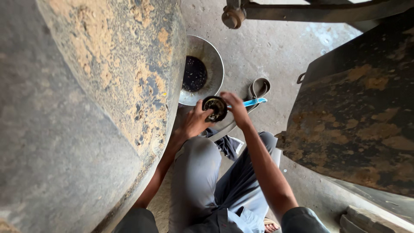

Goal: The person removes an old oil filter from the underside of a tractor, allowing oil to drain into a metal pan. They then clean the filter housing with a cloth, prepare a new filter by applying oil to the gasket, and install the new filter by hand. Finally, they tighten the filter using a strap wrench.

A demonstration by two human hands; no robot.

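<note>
Round black oily part (215,108): gripped by left hand (195,123) above the knees. Right hand (235,108) pinches a blue-handled tool (253,102) against it. Metal drain pan (207,71) already holds dark oil; the part's cleaning looks unfinished.

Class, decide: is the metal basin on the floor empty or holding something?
Holding something: the metal basin has a dark, speckled pool at its bottom, probably oily liquid; its upper wall is bare.
</note>
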